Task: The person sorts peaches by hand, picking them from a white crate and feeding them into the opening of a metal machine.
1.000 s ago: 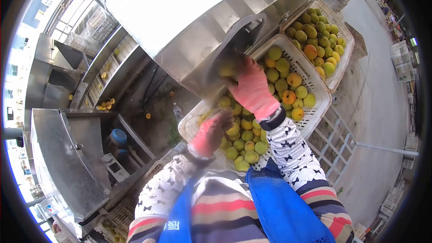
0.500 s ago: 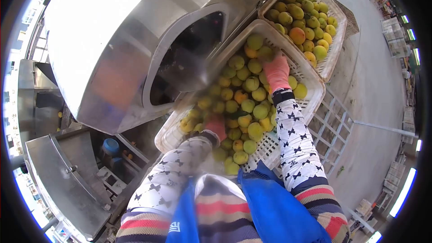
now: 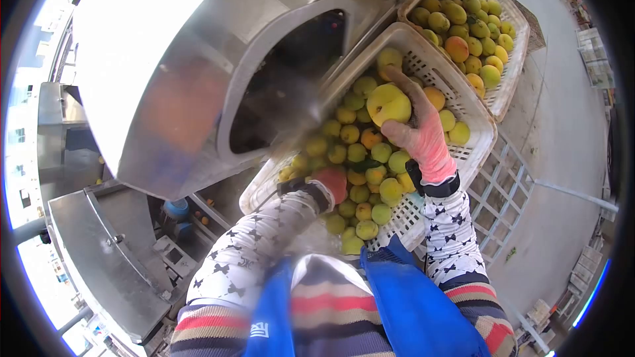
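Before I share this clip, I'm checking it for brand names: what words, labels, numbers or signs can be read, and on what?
None reads clearly.
Blue apron: a white mark on its strap, like a logo or character, too small to read.
Left sleeve: a small dark mark among the bows, too small to tell if it is lettering.
Machine and near crate: no text I can make out.

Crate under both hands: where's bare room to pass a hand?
In the crate, free: a slotted patch between lower fruit, right sleeve and blue apron; a strip along its upper-right wall. Crowded: middle and left, fruit piled around the left hand.
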`<state>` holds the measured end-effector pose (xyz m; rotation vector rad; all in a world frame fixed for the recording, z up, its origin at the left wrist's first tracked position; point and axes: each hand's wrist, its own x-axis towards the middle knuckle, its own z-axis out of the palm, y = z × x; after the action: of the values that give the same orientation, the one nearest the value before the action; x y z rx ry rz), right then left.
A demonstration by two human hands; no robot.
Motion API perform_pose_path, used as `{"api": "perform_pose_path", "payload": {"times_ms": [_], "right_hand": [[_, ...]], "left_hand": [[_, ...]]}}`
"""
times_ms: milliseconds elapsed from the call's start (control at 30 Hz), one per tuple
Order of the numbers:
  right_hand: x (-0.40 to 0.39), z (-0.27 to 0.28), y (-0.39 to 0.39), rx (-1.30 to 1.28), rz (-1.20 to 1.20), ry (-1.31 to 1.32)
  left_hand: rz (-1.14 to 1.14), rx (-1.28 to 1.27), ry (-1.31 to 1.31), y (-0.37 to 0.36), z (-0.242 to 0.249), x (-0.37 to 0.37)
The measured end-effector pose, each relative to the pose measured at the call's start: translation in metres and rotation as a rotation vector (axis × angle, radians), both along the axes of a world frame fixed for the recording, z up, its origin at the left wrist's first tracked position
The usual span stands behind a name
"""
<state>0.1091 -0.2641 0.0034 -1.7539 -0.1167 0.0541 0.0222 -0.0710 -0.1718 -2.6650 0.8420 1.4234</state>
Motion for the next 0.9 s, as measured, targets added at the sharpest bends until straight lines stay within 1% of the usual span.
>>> {"api": "perform_pose_path", "payload": {"times_ms": [33, 67, 100, 167, 200, 300, 333, 367, 433, 500, 567, 633, 667, 733, 767, 833, 867, 900], "right_hand": [[-0.002, 0.012, 0.018, -0.033, 0.020, -0.094], [-0.003, 0.025, 0.037, -0.125, 0.011, -0.212], [-0.003, 0.034, 0.055, -0.222, -0.003, -0.333], [0.001, 0.039, 0.091, -0.408, -0.021, -0.470], [0.001, 0.038, 0.105, -0.503, -0.031, -0.534], [-0.002, 0.026, 0.129, -0.797, -0.042, -0.585], [-0.005, 0.026, 0.130, -0.796, -0.034, -0.543], [-0.010, 0.026, 0.129, -0.800, -0.029, -0.497], [-0.010, 0.027, 0.130, -0.782, -0.014, -0.384], [0.000, 0.029, 0.153, -0.727, 0.019, -0.246], [0.025, 0.025, 0.152, -0.447, -0.073, -0.238], [0.020, 0.027, 0.103, -0.097, -0.220, -0.470], [0.026, 0.002, 0.073, -0.413, -0.320, -0.552], [0.044, -0.056, 0.025, -0.695, -0.479, -0.412], [0.052, -0.078, 0.011, -0.655, -0.538, -0.196], [0.080, -0.143, -0.014, -0.868, -0.433, -0.170], [0.091, -0.159, -0.020, -0.974, -0.379, -0.159], [0.098, -0.156, -0.021, -0.881, -0.384, -0.065]], "left_hand": [[-0.102, 0.047, -0.038, 0.004, -0.005, 0.001], [-0.203, 0.132, 0.008, 0.006, 0.012, 0.009], [-0.220, 0.163, 0.031, 0.013, 0.022, 0.011], [-0.260, 0.211, 0.075, 0.029, 0.036, 0.015], [-0.266, 0.187, 0.140, 0.038, 0.021, 0.011], [-0.137, 0.181, 0.002, 0.037, -0.004, -0.005], [-0.203, 0.146, -0.074, 0.039, -0.018, -0.008], [-0.228, 0.141, -0.085, 0.039, -0.033, -0.011], [-0.259, 0.190, -0.005, 0.034, -0.027, 0.000], [-0.279, 0.264, 0.093, 0.027, -0.013, 0.011], [-0.277, 0.318, 0.175, 0.023, 0.011, 0.022], [-0.202, 0.278, 0.220, 0.024, 0.029, 0.023], [-0.094, 0.174, 0.229, 0.027, 0.039, 0.023], [0.116, -0.034, 0.253, 0.033, 0.059, 0.022], [0.249, -0.246, 0.316, 0.037, 0.071, 0.021], [0.499, -0.670, 0.429, 0.039, 0.096, 0.020], [0.660, -0.797, 0.576, 0.037, 0.105, 0.018], [0.819, -0.925, 0.719, 0.032, 0.112, 0.016]]}}
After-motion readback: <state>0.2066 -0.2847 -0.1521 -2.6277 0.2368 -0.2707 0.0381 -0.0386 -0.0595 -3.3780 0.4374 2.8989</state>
